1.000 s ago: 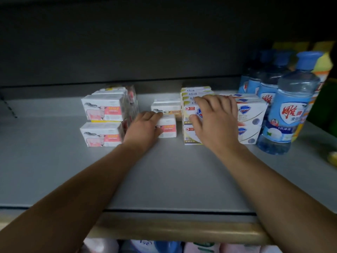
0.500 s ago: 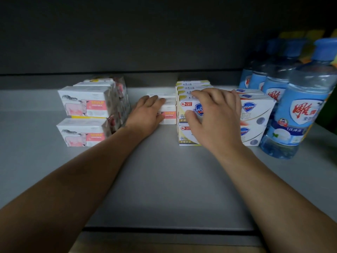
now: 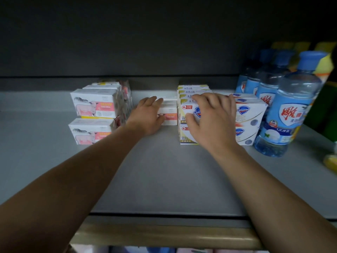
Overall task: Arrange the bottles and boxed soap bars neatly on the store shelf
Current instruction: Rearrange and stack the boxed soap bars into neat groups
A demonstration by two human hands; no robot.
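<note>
Far left of the shelf (image 3: 54,157): sheep-print soap boxes (image 3: 94,105), two high, squared to the front. Left hand (image 3: 147,115) holds the small pink-label boxes (image 3: 168,114), fingers along the top, thumb on the face, likely nudging them into line. Right hand (image 3: 212,115) lies spread, fingers nearly straight, on the Safeguard boxes (image 3: 249,110), apparently steadying that stack. Blue bottles (image 3: 291,110) stand in a row far right. Against half a second ago: both hands barely shifted; the view has pulled back, showing the shelf's front rail.
</note>
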